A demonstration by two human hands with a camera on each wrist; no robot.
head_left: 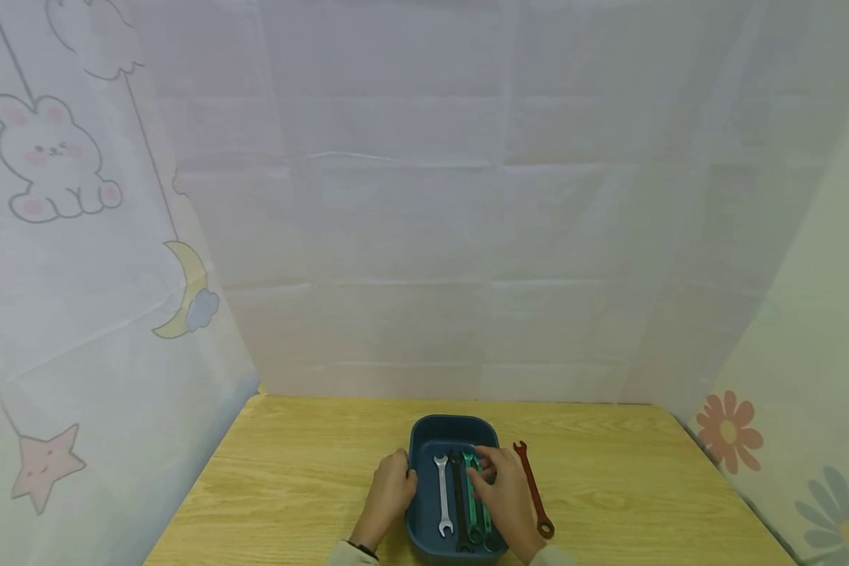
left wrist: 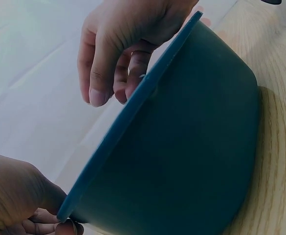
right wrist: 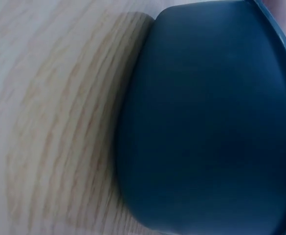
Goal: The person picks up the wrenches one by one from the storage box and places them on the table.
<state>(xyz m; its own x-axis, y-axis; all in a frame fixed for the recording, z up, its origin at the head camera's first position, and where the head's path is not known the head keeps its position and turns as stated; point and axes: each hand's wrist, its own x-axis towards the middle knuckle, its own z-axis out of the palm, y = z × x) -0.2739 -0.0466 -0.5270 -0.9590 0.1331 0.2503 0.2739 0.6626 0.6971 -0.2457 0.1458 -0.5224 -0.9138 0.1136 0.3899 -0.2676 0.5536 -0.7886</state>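
Note:
A dark blue rectangular bin (head_left: pixel 419 503) stands on the table. My left hand (head_left: pixel 392 485) grips its left rim, thumb and fingers on either side of the edge in the left wrist view. Inside lie a silver open-end wrench (head_left: pixel 443 495), a black wrench (head_left: pixel 458 495) and two green wrenches (head_left: pixel 471 503), side by side lengthwise. My right hand (head_left: pixel 504 485) is over the bin's right side, above the green wrenches and partly hiding them. Its fingers hang loosely bent, with nothing visible between them in the left wrist view. The right wrist view shows mainly the bin's outer wall.
A red combination wrench (head_left: pixel 533 489) lies on the wooden table (head_left: pixel 311 472) just right of the bin, beyond my right hand. Pale cloth walls (head_left: pixel 424 236) with printed cartoon figures and flowers enclose the table at the back and sides.

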